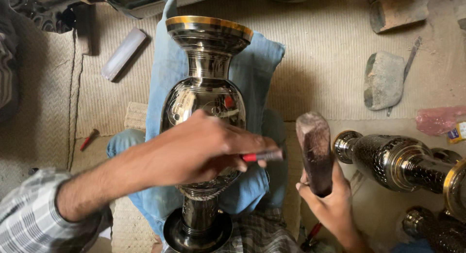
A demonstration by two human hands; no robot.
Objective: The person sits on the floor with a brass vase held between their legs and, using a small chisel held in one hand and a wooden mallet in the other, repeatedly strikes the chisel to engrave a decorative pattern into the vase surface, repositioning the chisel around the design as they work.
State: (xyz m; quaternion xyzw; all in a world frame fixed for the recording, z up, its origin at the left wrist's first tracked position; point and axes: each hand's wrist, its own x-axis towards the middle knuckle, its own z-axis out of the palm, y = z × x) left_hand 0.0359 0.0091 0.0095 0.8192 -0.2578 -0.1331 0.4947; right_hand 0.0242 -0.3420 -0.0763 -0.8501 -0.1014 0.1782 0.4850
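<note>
Dark, glossy metal vase [206, 102] with gold rim, engraved belly, lying on blue cloth [257, 63] across the lap. Left hand [204, 148] closed around a red-tipped tool [262, 156] over the belly; right hand [330, 199] gripping a wooden mallet [314, 151].

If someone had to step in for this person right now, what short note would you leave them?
Left hand: grips a thin red-banded tool, tip against the metal vase.
Right hand: holds a dark wooden mallet upright beside the tool, not touching it.
Vase: lies on a blue cushion across the lap.
Done: some engraved pattern shows on the belly.
Left: how much is hidden under the hand.
</note>
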